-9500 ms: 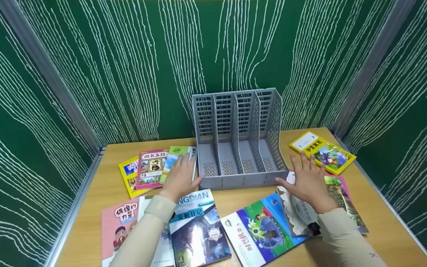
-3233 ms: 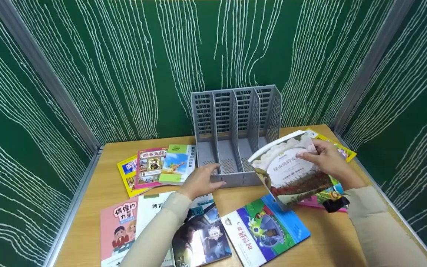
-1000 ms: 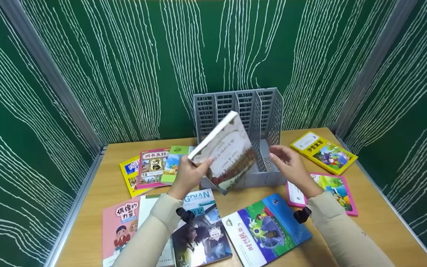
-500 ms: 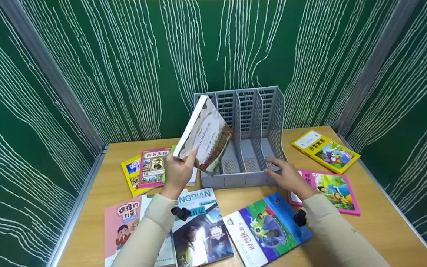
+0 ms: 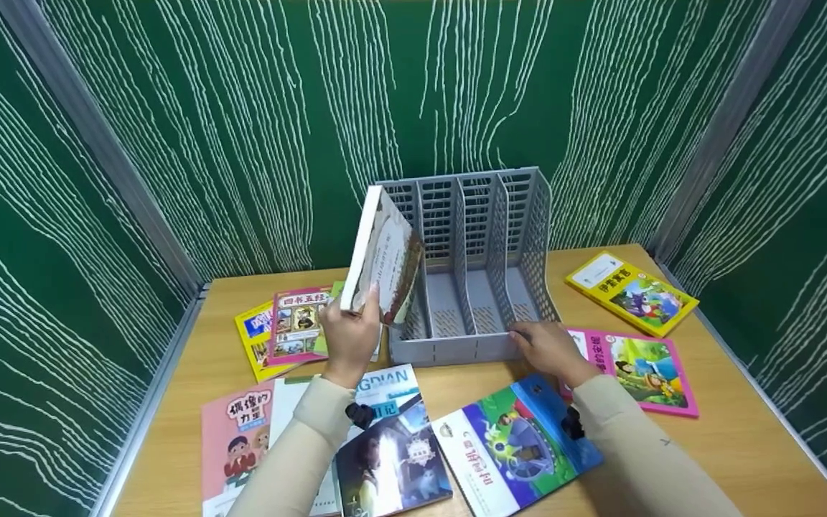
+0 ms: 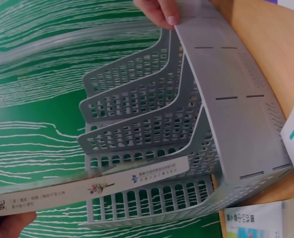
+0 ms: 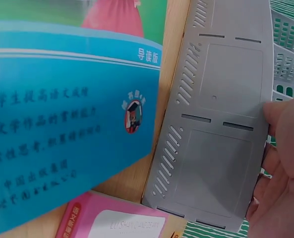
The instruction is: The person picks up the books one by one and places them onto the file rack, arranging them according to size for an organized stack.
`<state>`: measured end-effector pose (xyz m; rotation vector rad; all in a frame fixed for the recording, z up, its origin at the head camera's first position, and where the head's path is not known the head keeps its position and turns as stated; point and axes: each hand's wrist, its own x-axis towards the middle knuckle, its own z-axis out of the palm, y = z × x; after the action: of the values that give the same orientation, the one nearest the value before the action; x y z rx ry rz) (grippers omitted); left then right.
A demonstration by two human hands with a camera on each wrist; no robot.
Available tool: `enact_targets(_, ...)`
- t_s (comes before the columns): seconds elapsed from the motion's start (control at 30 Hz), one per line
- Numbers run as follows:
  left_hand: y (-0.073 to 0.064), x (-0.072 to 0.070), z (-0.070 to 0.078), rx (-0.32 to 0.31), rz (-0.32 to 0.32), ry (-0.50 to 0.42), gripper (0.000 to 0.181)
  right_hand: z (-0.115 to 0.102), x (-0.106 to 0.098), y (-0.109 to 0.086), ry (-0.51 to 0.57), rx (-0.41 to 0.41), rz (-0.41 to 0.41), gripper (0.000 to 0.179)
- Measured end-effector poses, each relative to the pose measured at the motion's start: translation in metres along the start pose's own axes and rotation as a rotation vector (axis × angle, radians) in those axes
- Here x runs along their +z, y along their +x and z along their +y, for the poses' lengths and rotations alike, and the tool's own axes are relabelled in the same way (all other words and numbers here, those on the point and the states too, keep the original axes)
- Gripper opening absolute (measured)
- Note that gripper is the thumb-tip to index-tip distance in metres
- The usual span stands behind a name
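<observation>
A grey file organizer with upright dividers stands at the middle of the table. My left hand pinches a book by its lower end, spine towards me. The book is held upright and slightly tilted at the leftmost slot. The left wrist view shows its white spine across that slot's opening; whether it touches the organizer I cannot tell. My right hand grips the organizer's front lip near the right corner. In the right wrist view, the thumb lies at the lip's edge and the fingers curl behind it.
Left of the organizer lie overlapping yellow, pink and green books. A pink-covered book, a white one and a dark one lie in front, beside a blue-purple book. At right are a yellow book and a pink-edged book.
The book passed from my right hand to my left, then moved left and turned more upright at the leftmost slot. My right hand came down onto the organizer's front lip.
</observation>
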<state>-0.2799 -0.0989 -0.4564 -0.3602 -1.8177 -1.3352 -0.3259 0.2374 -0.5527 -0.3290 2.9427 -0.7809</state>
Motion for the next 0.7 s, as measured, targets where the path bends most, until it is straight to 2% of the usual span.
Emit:
enact_targets(0.17,0.002,0.010,-0.005,-0.029,0.027,0.019,0.021,0.001,-0.001,0.003,0.016,0.058,-0.034,0.041)
enact_targets(0.3,0.004,0.020,-0.011,-0.048,0.048,0.083,0.019,0.001,-0.001,0.005,0.013,0.050,-0.036,0.039)
enact_targets(0.4,0.005,0.028,-0.016,-0.097,0.058,0.134,0.021,0.001,-0.002,0.004,0.024,0.047,-0.036,0.039)
enact_targets(0.57,0.008,0.038,-0.026,-0.192,0.028,0.179,0.024,0.000,-0.002,0.003,0.005,0.005,-0.004,0.034)
enact_targets(0.7,0.012,0.045,-0.033,-0.228,-0.012,0.228,0.024,0.001,-0.002,0.003,0.010,0.017,-0.008,0.034)
